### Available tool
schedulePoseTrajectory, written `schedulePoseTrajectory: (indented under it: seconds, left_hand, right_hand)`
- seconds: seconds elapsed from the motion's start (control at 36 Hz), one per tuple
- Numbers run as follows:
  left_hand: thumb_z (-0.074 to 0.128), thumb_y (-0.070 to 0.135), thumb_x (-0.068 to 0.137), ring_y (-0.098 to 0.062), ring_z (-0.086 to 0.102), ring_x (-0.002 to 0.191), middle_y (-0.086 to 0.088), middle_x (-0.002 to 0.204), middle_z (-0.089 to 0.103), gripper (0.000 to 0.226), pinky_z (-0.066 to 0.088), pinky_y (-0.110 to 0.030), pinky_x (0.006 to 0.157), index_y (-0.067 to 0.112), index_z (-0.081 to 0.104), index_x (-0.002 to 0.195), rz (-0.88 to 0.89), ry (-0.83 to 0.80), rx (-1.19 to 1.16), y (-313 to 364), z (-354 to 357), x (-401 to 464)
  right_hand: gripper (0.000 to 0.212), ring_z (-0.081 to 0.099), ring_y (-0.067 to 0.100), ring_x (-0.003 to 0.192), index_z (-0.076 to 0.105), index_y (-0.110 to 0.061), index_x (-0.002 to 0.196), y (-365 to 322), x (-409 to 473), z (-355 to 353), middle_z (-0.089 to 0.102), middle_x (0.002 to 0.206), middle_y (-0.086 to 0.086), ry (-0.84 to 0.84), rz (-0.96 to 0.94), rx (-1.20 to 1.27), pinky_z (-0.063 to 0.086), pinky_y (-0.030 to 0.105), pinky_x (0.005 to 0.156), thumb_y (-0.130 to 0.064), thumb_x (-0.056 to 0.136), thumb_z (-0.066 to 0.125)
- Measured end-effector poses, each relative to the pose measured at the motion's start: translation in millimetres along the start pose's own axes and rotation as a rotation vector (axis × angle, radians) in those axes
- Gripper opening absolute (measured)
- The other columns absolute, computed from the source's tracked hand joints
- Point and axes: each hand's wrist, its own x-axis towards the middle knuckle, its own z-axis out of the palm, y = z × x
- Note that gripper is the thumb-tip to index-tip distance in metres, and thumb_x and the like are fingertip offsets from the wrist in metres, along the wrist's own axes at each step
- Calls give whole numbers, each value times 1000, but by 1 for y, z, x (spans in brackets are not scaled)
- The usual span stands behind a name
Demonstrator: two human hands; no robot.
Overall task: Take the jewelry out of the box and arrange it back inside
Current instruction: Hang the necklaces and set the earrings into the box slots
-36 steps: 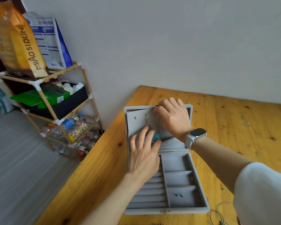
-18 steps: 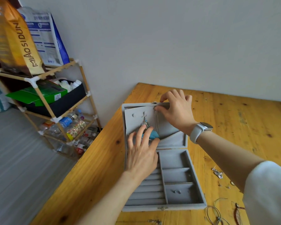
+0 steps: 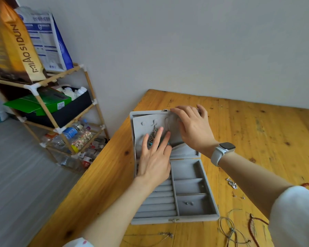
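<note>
Both hands lay open: left hand (image 3: 154, 157) flat on dangling earrings (image 3: 152, 135), right hand (image 3: 193, 128) touching the box lid (image 3: 141, 120) beyond it.

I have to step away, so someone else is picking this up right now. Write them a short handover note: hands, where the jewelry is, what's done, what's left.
Left hand: open, fingers spread flat on the lid panel of the grey jewelry box, over a dangling earring.
Right hand: fingers at the lid's top edge by the clasp; grip unclear.
Done: earring hangs on the lid panel; two small studs lie in the nearest right compartment.
Left: ring rolls and other compartments look unfilled. Still on the table: silver charms, cord necklace, red braided bracelet, thin chain.
</note>
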Motion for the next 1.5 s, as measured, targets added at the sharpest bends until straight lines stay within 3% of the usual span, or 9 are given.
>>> schedulePoseTrajectory:
  seconds: [0.17,0.28,0.44,0.53,0.69,0.92,1.28,1.42,1.5]
  left_hand:
    - [66,21,67,-24,37,134,-10,129,57,44,14,-55,108,7,63,109,63,-15,5,-2,5,-3]
    - [67,21,67,-23,41,132,-11,131,55,55,8,-55,109,6,58,119,63,-24,18,-4,3,-8]
    - [70,19,67,-26,37,134,-11,139,47,62,18,-60,109,8,54,126,45,-5,-69,8,-13,-28]
    - [66,16,71,-26,38,133,-12,138,48,53,22,-61,108,9,57,122,0,30,-196,25,-27,-50]
    - [47,16,82,-25,48,122,-11,127,55,35,38,-41,98,8,60,114,-130,50,-544,68,-53,-115]
    - [39,26,84,-21,52,113,-6,120,58,40,46,-40,94,9,62,111,-157,-159,-675,102,-58,-181]
    - [36,31,83,-16,49,113,1,118,58,40,37,-34,94,16,64,109,-126,-246,-620,98,-60,-183]
    - [45,31,85,-11,47,114,7,117,60,32,29,-28,98,20,68,104,-250,-255,-814,95,-62,-180]
    - [52,16,92,-3,51,110,10,112,60,21,35,-21,100,24,64,107,-404,-322,-1099,95,-76,-174]
  right_hand:
    - [49,46,29,126,50,-9,126,6,-11,-5,54,131,12,-71,-5,4,25,59,105,-3,78,44]
    - [49,40,28,131,50,-11,126,3,-28,-18,49,136,11,-72,30,58,21,52,109,-12,82,29]
    - [40,49,31,115,51,-8,122,-6,-79,-42,52,127,12,-108,89,219,43,43,93,-10,85,38]
    - [36,51,28,109,54,-6,118,-15,-114,-59,55,118,13,-134,145,299,40,31,91,-11,86,38]
    - [23,54,23,96,63,-9,104,-39,-197,-88,60,101,4,-223,306,401,43,27,81,-8,86,49]
    - [20,43,22,100,65,-20,105,-57,-271,-97,55,109,0,-556,268,271,36,40,86,-25,87,56]
    - [22,38,24,103,56,-12,108,-64,-268,-94,46,110,5,-625,52,60,31,37,87,-23,96,41]
    - [12,40,18,97,51,-13,101,-61,-252,-110,51,103,0,-556,157,296,28,30,87,-11,94,42]
    - [11,54,17,82,46,-12,95,-68,-232,-132,55,82,-4,-549,260,567,42,29,81,-9,96,36]
